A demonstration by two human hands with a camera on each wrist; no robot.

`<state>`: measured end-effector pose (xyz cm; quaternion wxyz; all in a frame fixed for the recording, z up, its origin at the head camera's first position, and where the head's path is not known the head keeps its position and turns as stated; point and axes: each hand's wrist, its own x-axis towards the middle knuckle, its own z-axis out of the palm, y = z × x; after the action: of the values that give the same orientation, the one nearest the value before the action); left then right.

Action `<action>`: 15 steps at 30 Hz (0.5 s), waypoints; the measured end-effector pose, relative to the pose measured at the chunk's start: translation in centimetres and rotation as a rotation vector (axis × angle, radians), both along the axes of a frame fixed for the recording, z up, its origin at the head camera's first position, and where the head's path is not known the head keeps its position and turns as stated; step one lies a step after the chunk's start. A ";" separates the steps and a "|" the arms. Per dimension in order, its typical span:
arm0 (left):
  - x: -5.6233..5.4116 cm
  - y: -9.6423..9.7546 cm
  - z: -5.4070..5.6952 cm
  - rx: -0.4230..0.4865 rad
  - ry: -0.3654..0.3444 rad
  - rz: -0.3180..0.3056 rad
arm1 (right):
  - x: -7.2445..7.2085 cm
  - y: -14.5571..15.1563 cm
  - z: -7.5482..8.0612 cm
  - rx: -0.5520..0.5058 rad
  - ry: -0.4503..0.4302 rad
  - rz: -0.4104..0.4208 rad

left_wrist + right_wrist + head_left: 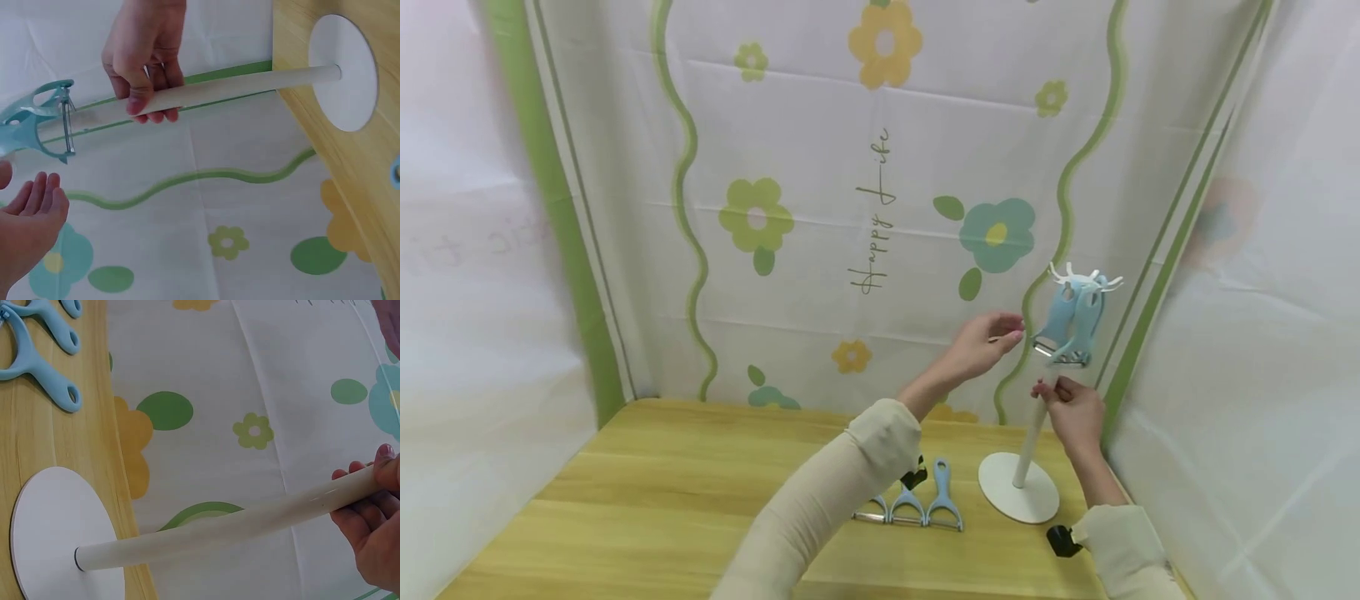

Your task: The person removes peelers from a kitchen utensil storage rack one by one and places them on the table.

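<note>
A white stand with a round base (pixel 1015 500), an upright pole (pixel 1032 442) and a ring of hooks (pixel 1086 279) is on the right of the table. Light blue peelers (pixel 1084 325) hang from the hooks, their metal blades downward. My right hand (pixel 1077 412) grips the pole just below them, thumb and fingers around it in the right wrist view. Beside the hanging peelers, on their left, my left hand (pixel 985 343) is raised with loosely bent fingers and nothing in it. In the left wrist view, this left hand (pixel 31 219) is close to a peeler (pixel 47 119).
Several more light blue peelers (pixel 943 496) lie in a row on the wooden table (pixel 647 500), partly behind my left forearm. A white cloth (pixel 820 250) with printed flowers hangs behind the table, and white sheets (pixel 1262 375) enclose the sides.
</note>
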<state>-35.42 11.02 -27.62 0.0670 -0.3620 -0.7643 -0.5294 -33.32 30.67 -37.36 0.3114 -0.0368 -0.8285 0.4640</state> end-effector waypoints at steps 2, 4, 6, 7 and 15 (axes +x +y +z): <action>-0.1 0.8 0.7 0.004 0.021 0.002 | 0.0 0.0 0.0 0.009 -0.001 0.001; -0.1 1.6 1.5 0.007 0.033 0.001 | 0.0 0.1 0.0 0.012 -0.006 0.007; -0.1 2.2 2.2 0.001 0.038 0.000 | 0.2 0.1 0.1 0.011 -0.012 0.016; -0.1 2.5 2.5 -0.001 0.042 0.000 | 0.2 0.2 0.2 0.010 -0.015 0.020; -0.3 3.9 4.1 -0.020 0.029 -0.009 | 0.4 0.2 0.3 -0.019 -0.009 0.057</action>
<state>-35.69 14.87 -23.48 0.0718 -0.3738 -0.7669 -0.5166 -32.90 30.89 -37.03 0.2941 -0.0181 -0.8262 0.4802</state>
